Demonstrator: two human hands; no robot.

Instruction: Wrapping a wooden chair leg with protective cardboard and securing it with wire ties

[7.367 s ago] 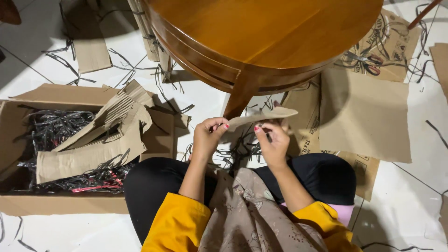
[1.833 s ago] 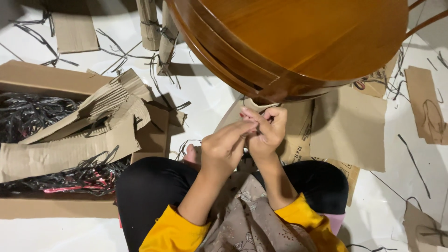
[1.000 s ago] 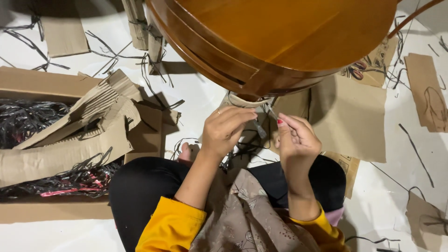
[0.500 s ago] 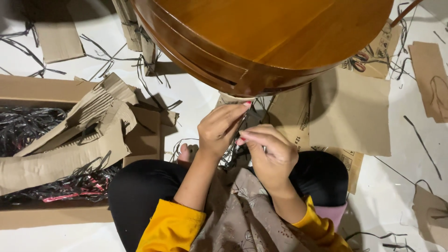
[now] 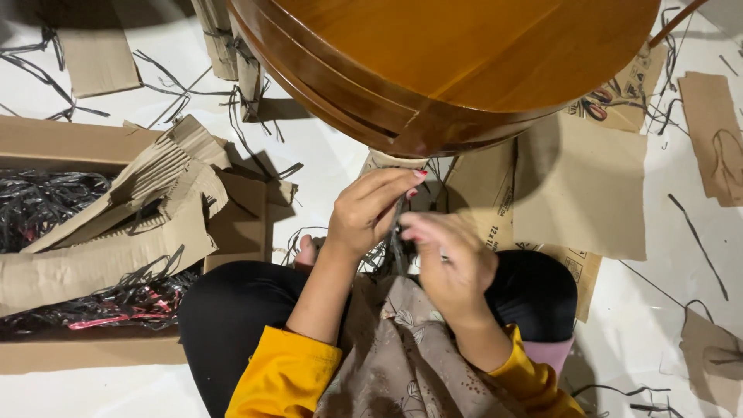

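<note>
Centre frame, below the round worktop (image 5: 464, 54): we saw the left hand (image 5: 364, 217) and right hand (image 5: 449, 259) meet over the lap, both grips pinching a dark cord (image 5: 398, 232). We judged a cord being worked; steady fingers needed next. Box (image 5: 93, 131) of cords sat at left.

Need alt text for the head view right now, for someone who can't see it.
Seated on the floor, a person's left hand and right hand pinch dark strands together beneath a round wooden table. An open cardboard box of black strands sits beside their left leg.
</note>
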